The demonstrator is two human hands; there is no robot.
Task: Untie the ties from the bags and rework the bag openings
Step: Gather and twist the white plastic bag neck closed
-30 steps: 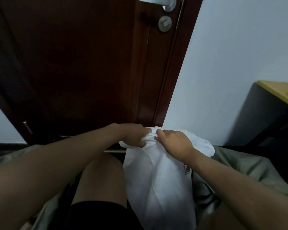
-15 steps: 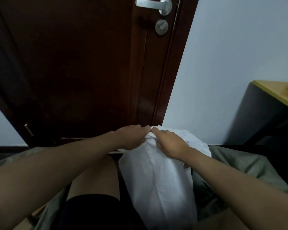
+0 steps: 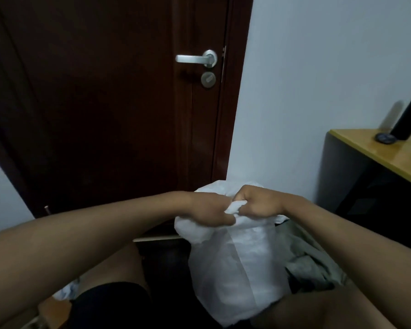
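Note:
A white plastic bag [image 3: 237, 269] stands between my knees, its top gathered into a bunch. My left hand [image 3: 207, 210] grips the bunched top from the left, fingers curled round the plastic. My right hand [image 3: 256, 201] clenches the same bunch from the right, knuckles up. The two fists touch over a twisted wad of white plastic [image 3: 234, 207]. No separate tie is visible; the hands hide the neck of the bag.
A dark brown door [image 3: 119, 103] with a silver handle [image 3: 196, 58] stands straight ahead. A yellow-topped desk [image 3: 375, 150] sits at the right against the pale wall. Grey-green cloth [image 3: 309, 262] lies beside the bag; crumpled white plastic [image 3: 65, 292] shows at lower left.
Both hands have gone from pinching the bag's top edge to clenching it in fists, bunching the plastic. The camera has tilted up, so the door handle sits lower in view.

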